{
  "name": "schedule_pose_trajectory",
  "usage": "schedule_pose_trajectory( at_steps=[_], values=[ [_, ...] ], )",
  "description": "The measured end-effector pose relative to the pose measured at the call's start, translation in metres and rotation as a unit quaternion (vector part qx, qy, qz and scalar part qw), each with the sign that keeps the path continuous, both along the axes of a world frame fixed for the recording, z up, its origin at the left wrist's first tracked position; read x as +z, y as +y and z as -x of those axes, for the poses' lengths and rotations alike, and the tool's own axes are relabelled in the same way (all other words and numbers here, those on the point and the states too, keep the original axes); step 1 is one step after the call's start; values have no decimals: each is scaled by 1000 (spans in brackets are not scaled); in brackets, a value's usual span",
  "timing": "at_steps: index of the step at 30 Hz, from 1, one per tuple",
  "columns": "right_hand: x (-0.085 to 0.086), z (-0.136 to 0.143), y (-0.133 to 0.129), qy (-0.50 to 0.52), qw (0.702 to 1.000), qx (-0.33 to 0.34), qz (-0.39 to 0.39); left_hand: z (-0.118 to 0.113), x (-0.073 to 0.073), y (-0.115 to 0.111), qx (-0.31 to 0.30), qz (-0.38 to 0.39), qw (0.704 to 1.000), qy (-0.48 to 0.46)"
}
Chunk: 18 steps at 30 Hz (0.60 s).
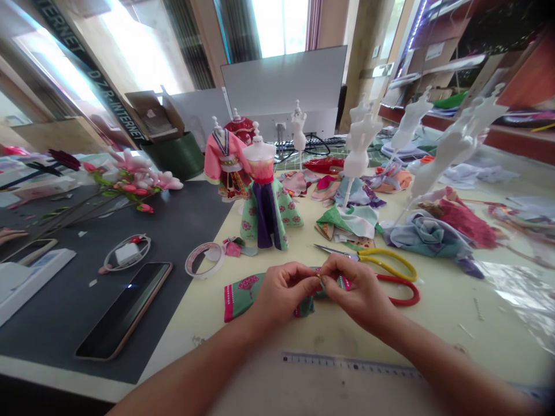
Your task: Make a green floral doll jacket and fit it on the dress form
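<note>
Just above the table's middle, my left hand (284,289) and my right hand (359,292) meet at the fingertips. Both are closed in a pinch on a tiny gold-coloured piece (319,275), too small to name. Under and behind them lies a green patterned cloth (243,293) with pink trim, which looks like a doll-sized garment; my fingers partly cover it. Scissors (392,263) with one yellow and one red handle lie beside my right hand, blades pointing left. My right hand overlaps part of the red handle.
Dressed doll mannequins (265,190) stand behind my hands, with bare white ones (359,144) to the right among fabric pieces (351,222). A tape roll (204,259) and a phone (125,312) lie left. A ruler (351,365) lies in front. Artificial flowers (139,179) are at far left.
</note>
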State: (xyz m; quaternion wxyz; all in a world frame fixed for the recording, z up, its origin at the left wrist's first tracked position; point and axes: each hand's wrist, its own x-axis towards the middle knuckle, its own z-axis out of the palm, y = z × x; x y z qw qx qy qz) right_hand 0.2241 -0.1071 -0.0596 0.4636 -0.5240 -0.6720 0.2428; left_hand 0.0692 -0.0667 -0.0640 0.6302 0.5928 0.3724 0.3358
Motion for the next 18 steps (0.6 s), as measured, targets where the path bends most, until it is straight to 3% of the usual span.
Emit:
schedule_pose_trajectory(
  at_steps=[7,18],
  values=[
    [0,0,1,34,999,7,35,1,2,2,-19,65,997,-42],
    [2,-1,-1,36,999,20,4,2,-8,4,29,-27,999,-4]
  ],
)
